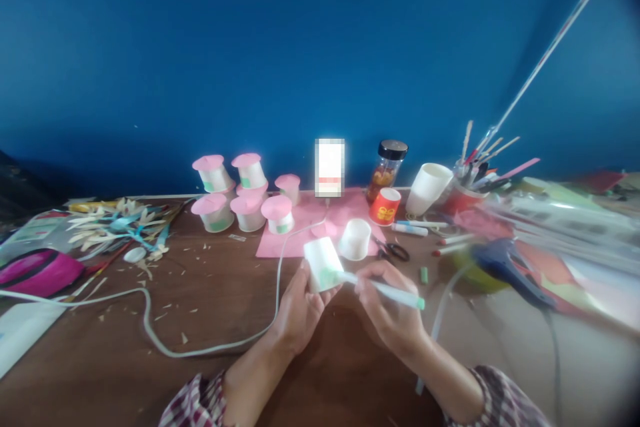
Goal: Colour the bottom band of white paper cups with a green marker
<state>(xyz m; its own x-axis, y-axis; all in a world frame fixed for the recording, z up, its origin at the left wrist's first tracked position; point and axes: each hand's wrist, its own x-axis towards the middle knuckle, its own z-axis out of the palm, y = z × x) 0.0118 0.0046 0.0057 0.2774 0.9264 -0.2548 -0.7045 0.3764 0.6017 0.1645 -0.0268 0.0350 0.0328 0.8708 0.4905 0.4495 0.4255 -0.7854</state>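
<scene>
My left hand (pixel 305 307) is closed around a white paper cup (pixel 323 257), tilted on its side, with a pale green patch near its lower end. In my right hand (pixel 387 310) is a felt-tip marker (pixel 397 293) with a green back end, its front end at the green patch. Just beyond the held cup, another white paper cup (pixel 355 240) stands upside down by black-handled scissors (pixel 397 251). A small green marker cap (pixel 424 275) lies right of my right hand. Several white cups with pink paper tops (pixel 213 211) and green patches stand at the back left, some stacked.
Pink paper (pixel 273 245) lies under the cups. Behind stand a red cup (pixel 385 207), a black-lidded jar (pixel 390 163) and a tall white cup (pixel 430 187). A white cable (pixel 210 350) crosses the table. A blue glue gun (pixel 517 273) and brush-filled pot (pixel 463 199) are right.
</scene>
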